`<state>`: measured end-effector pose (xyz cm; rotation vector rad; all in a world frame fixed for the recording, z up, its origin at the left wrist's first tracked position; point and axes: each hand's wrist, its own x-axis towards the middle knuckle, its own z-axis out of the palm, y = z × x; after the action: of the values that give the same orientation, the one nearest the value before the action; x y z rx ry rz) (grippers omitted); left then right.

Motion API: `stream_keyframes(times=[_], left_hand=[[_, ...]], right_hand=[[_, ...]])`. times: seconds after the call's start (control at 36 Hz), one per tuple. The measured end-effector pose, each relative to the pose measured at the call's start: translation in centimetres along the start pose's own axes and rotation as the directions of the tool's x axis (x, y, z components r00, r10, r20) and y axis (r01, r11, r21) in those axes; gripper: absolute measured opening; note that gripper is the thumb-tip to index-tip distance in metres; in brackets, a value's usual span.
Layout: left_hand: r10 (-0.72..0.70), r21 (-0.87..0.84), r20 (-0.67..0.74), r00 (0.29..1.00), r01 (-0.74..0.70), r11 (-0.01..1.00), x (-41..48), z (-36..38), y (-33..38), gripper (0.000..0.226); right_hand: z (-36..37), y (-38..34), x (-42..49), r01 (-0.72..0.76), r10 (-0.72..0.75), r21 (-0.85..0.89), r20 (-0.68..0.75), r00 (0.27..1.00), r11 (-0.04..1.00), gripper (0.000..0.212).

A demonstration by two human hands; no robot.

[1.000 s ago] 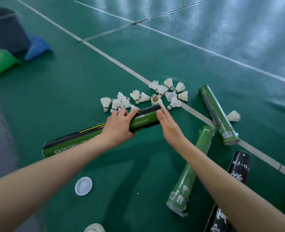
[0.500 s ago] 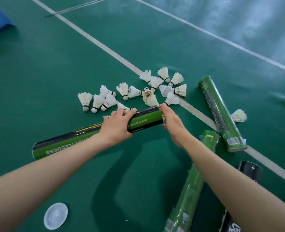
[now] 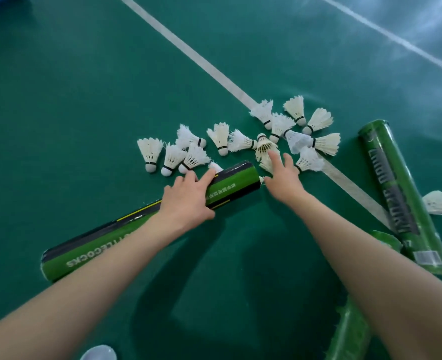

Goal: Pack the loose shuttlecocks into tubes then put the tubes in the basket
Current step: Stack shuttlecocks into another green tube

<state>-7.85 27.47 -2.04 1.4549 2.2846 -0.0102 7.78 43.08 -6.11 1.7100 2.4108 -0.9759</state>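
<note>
Across the green court floor lies a green-and-black shuttlecock tube, its open end pointing right. My left hand grips it near that end. My right hand is just beyond the tube's mouth with fingers spread, its fingertips resting on a loose white shuttlecock. Several more shuttlecocks are scattered in a band behind the tube. A bit of white shows at the tube's mouth. No basket is in view.
A second green tube lies at the right with one shuttlecock beside it. Part of a third green tube shows under my right forearm. A white lid sits at the bottom edge. A white court line runs diagonally.
My right hand has moved from the tube's mouth out onto the loose shuttlecocks, fingers now spread. The view has tilted down and closer. My left hand keeps its hold on the tube.
</note>
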Motion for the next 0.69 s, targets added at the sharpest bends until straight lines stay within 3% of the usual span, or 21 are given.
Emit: stream_keyframes(times=[0.14, 0.22, 0.42, 0.47, 0.56, 0.64, 0.69], left_hand=[[-0.010, 0.012, 0.026, 1.000, 0.010, 1.000, -0.2, 0.8, -0.6, 0.090], [-0.009, 0.023, 0.031, 0.999, 0.009, 1.000, -0.3, 1.2, -0.5, 0.089], [0.014, 0.041, 0.038, 0.999, -0.015, 0.999, -0.2, 1.0, 1.4, 0.085], [0.027, 0.059, 0.040, 0.999, -0.029, 0.998, 0.0, 0.8, 2.1, 0.086], [0.048, 0.082, 0.042, 0.998, -0.051, 0.995, 0.3, 0.2, 3.3, 0.088], [0.082, 0.123, 0.024, 0.996, -0.085, 0.989, 0.2, -0.7, 5.2, 0.088], [0.111, 0.131, 0.007, 0.994, -0.111, 0.985, 0.1, -1.4, 6.7, 0.087]], right_hand=[[0.3, -0.2, 0.4, 0.039, -0.015, -0.249, 0.097, 0.995, 0.968, 0.076], [-0.1, 0.0, -0.3, 0.130, -0.127, -0.456, 0.037, 0.991, 0.881, 0.065], [-0.9, 2.0, -1.7, 0.225, -0.208, -0.574, 0.096, 0.973, 0.787, 0.042], [-1.3, 2.8, -2.0, 0.240, -0.250, -0.548, 0.059, 0.967, 0.801, 0.034], [-2.3, 3.8, -2.6, 0.238, -0.319, -0.442, -0.117, 0.941, 0.865, 0.014], [-4.9, 4.4, -3.7, 0.223, -0.254, -0.133, -0.311, 0.916, 0.966, 0.013], [-7.3, 4.4, -4.7, 0.199, -0.148, 0.129, -0.329, 0.933, 0.971, 0.013]])
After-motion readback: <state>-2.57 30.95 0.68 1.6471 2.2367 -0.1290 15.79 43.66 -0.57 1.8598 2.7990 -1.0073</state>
